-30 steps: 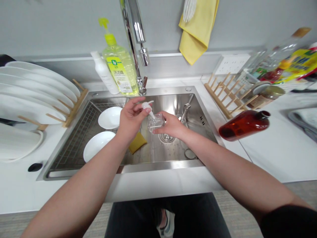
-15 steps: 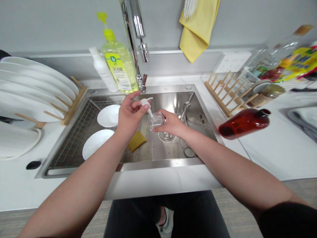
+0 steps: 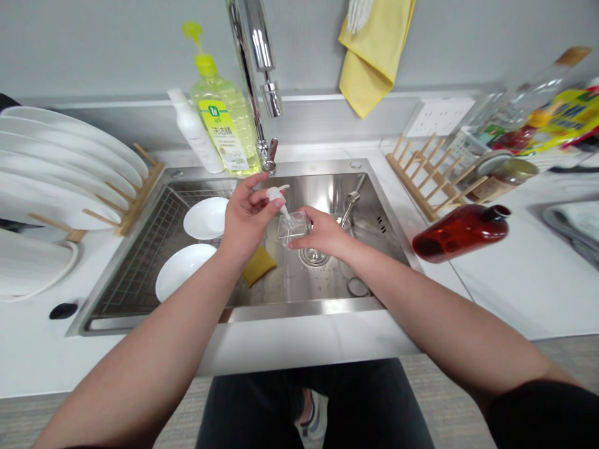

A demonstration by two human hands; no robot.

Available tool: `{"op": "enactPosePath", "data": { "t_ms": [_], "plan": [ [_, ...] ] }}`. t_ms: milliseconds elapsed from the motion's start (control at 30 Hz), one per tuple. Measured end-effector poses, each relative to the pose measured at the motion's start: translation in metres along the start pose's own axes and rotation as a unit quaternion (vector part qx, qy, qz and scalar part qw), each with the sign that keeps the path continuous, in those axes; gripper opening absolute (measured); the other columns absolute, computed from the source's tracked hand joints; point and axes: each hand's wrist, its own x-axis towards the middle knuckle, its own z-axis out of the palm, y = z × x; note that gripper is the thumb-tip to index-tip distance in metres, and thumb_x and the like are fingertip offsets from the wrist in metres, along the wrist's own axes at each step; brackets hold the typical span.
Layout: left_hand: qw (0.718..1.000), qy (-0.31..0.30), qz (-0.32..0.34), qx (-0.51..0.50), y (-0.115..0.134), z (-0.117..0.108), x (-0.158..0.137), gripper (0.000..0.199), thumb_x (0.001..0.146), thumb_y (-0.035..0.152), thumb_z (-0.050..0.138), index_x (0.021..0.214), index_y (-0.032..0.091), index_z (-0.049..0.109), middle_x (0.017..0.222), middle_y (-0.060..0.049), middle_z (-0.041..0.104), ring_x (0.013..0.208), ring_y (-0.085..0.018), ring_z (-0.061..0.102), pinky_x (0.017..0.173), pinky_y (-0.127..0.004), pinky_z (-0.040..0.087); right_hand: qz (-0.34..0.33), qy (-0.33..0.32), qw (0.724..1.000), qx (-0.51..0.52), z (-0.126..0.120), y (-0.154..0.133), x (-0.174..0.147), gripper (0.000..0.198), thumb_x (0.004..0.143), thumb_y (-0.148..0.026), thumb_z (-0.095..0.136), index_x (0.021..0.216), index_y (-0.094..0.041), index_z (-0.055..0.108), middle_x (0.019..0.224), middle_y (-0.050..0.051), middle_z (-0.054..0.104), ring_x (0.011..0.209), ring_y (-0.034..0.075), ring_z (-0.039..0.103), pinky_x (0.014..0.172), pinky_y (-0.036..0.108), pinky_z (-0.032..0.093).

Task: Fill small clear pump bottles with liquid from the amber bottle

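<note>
Over the steel sink (image 3: 299,305), my left hand (image 3: 248,215) pinches a white pump head (image 3: 276,194) between thumb and fingers. The pump's lower end points down at the mouth of a small clear bottle (image 3: 294,229); I cannot tell whether it is seated in the neck. My right hand (image 3: 325,232) is closed round the bottle from the right side, holding it tilted above the drain (image 3: 314,256). A yellow sponge cloth (image 3: 259,265) lies in the sink below my left hand. Two white bowls (image 3: 206,218) rest to the left of it.
A chrome faucet (image 3: 262,81) rises behind the sink, beside a dish soap bottle (image 3: 224,131) and a white bottle (image 3: 196,137). On the right, an amber bottle (image 3: 461,232) lies near a wooden rack (image 3: 416,178). Plates (image 3: 60,156) stand in a rack on the left.
Almost nothing differs. My left hand and the pump head have shifted very slightly, while the bottle stays in my right hand.
</note>
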Motion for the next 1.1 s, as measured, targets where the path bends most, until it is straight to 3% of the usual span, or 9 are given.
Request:
{"op": "enactPosePath", "data": {
  "t_ms": [300, 733, 1100],
  "plan": [
    [1.0, -0.003, 0.004, -0.008, 0.001, 0.001, 0.0, 0.07, 0.086, 0.06, 0.102, 0.141, 0.032, 0.069, 0.107, -0.003, 0.091, 0.122, -0.03, 0.088, 0.108, -0.046, 0.072, -0.002, 0.0, 1.0, 0.005, 0.0, -0.001, 0.0, 0.063, 0.059, -0.037, 0.106, 0.112, -0.025, 0.074, 0.103, -0.003, 0.08, 0.095, 0.025, 0.074, 0.089, 0.036, 0.056],
    [1.0, -0.002, 0.005, -0.004, -0.006, -0.001, 0.002, 0.083, 0.083, 0.063, 0.103, 0.15, 0.033, 0.065, 0.106, -0.002, 0.09, 0.121, -0.029, 0.088, 0.109, -0.045, 0.071, 0.003, -0.005, 1.0, 0.005, -0.001, -0.002, 0.0, 0.062, 0.06, -0.036, 0.106, 0.111, -0.025, 0.073, 0.103, -0.002, 0.081, 0.096, 0.026, 0.075, 0.09, 0.038, 0.057],
    [1.0, 0.026, 0.012, -0.003, 0.005, 0.0, 0.0, 0.074, 0.084, 0.068, 0.101, 0.14, 0.032, 0.07, 0.105, -0.003, 0.09, 0.123, -0.031, 0.088, 0.113, -0.048, 0.068, 0.011, -0.008, 0.999, 0.03, -0.001, -0.002, -0.001, 0.063, 0.06, -0.038, 0.106, 0.113, -0.026, 0.074, 0.106, -0.002, 0.082, 0.098, 0.026, 0.076, 0.093, 0.038, 0.057]
  ]
}}
